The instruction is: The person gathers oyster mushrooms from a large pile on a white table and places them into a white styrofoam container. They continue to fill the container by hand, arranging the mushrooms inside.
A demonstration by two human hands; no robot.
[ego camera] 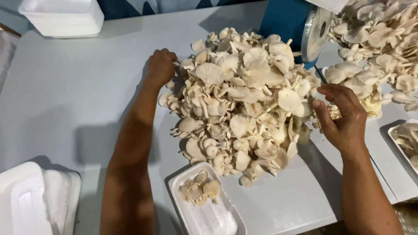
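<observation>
A big heap of pale oyster mushrooms (244, 100) lies on the white table (74, 87). My left hand (160, 66) rests at the heap's far left edge, fingers curled around a mushroom stem there. At the heap's right edge, my right hand (342, 115) has its fingers spread and touches the mushrooms. In front of the heap sits a white foam tray (220, 215) with a few mushrooms (200, 187) in it.
A second mushroom pile (379, 48) lies at the far right beside a blue scale with a round dial (315, 32). Another filled foam tray (407, 139) sits at the right edge. Stacks of white foam trays stand at far left (65, 17) and near left (35, 200).
</observation>
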